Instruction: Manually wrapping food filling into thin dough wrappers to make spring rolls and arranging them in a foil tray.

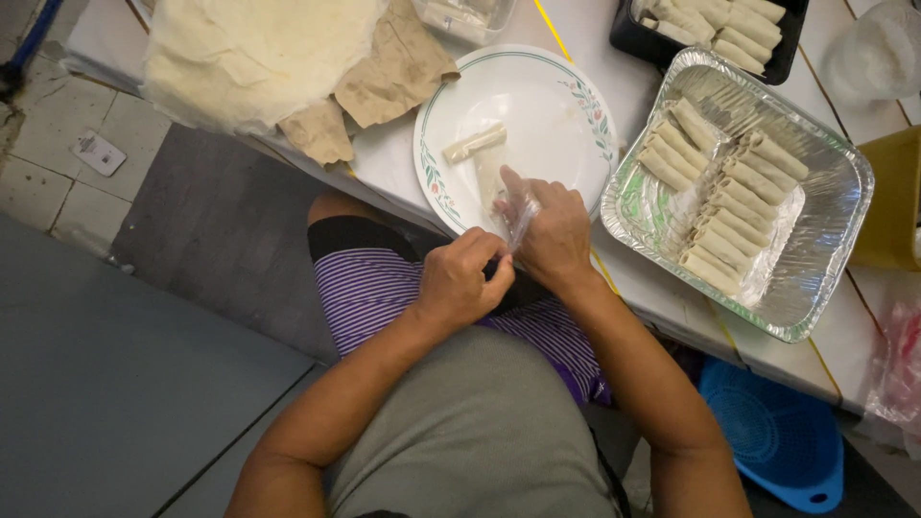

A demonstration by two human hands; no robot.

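Note:
My left hand (465, 278) and my right hand (547, 230) meet at the near rim of a white floral-edged plate (556, 105). Both pinch a thin, translucent wrapper piece (521, 223) held between them, just over my lap. On the plate lie one rolled spring roll (473, 143) and a flat wrapper sheet (491, 177) partly under my right hand's fingers. I sit in a grey shirt and purple striped shorts.
A foil tray (825, 259) to the right holds several finished rolls. A black tray (633, 34) with more rolls stands at the back. A stack of wrappers (249, 48) and brown paper (393, 72) lie at left. A blue strainer (777, 436) rests on the floor.

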